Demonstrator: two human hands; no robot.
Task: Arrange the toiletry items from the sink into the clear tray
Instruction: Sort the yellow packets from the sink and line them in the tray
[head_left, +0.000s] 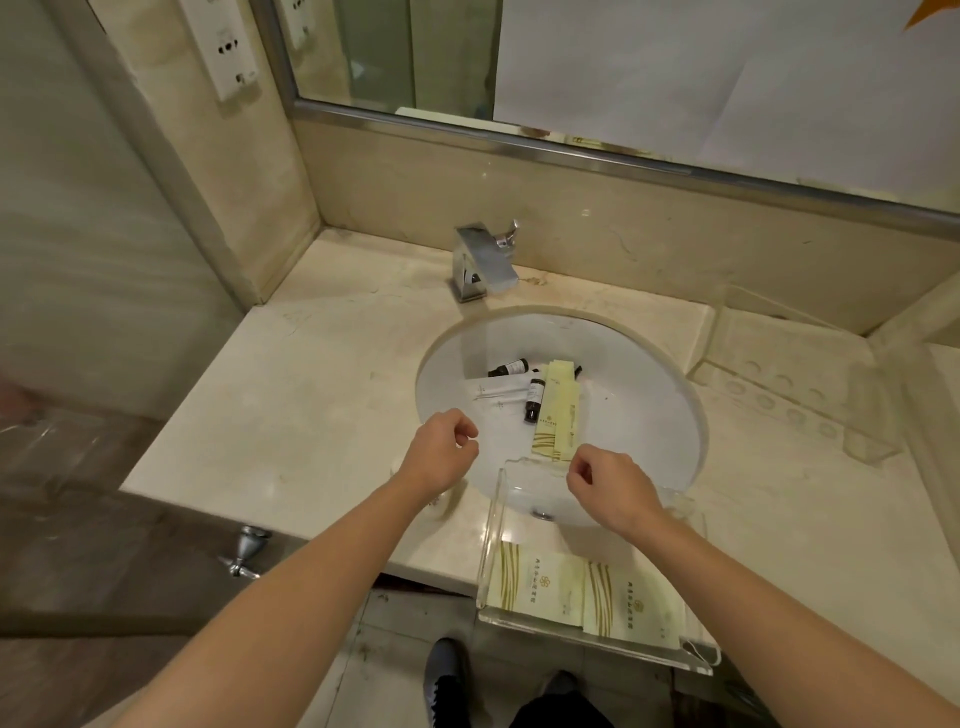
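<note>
Nearest, the clear tray (491, 540) overhangs the worktop (291, 415) edge holding two pale green packets (587, 587), while small dark bottles (532, 397) and more packets (558, 410) lie in the sink (649, 405) beyond both hands, left hand (439, 454) and right hand (608, 486), loosely curled and empty.

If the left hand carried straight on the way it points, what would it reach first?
Probably the white sachet lying in the sink, just ahead of the left hand; depth is uncertain, and the dark bottles lie slightly right.
</note>
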